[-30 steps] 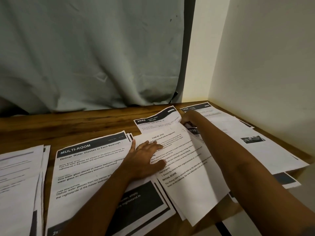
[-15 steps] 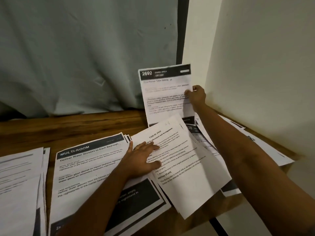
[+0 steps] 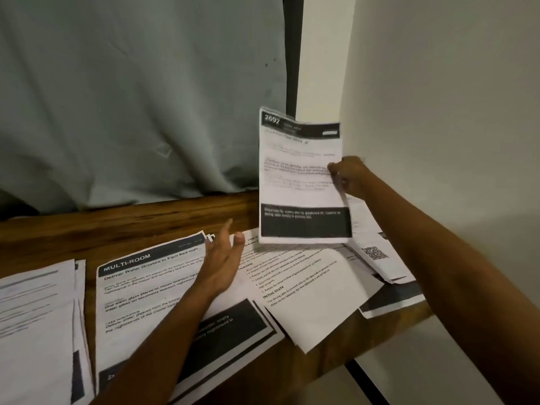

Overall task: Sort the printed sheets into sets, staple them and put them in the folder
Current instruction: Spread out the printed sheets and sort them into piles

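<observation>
My right hand (image 3: 349, 176) pinches the right edge of a printed sheet numbered 2692 (image 3: 301, 182) and holds it upright above the table's back right corner. My left hand (image 3: 223, 260) hovers open, fingers spread, just over the seam between the MULTI-ROOM stack (image 3: 163, 290) and the tilted white text sheet (image 3: 309, 285). More printed sheets (image 3: 377, 255) lie under and right of the raised page, one showing a QR code. Another pile of sheets (image 3: 35, 323) lies at the far left. No stapler or folder is in view.
The wooden table (image 3: 125, 229) runs along a grey curtain (image 3: 140, 97) at the back and meets a pale wall (image 3: 438, 112) on the right. Several sheets overhang the table's front edge near my right forearm.
My right hand pulled sheet 2692 out of the pile and raised it upright, then drew it slightly down and nearer. My left hand lifted off the tilted sheet and opened.
</observation>
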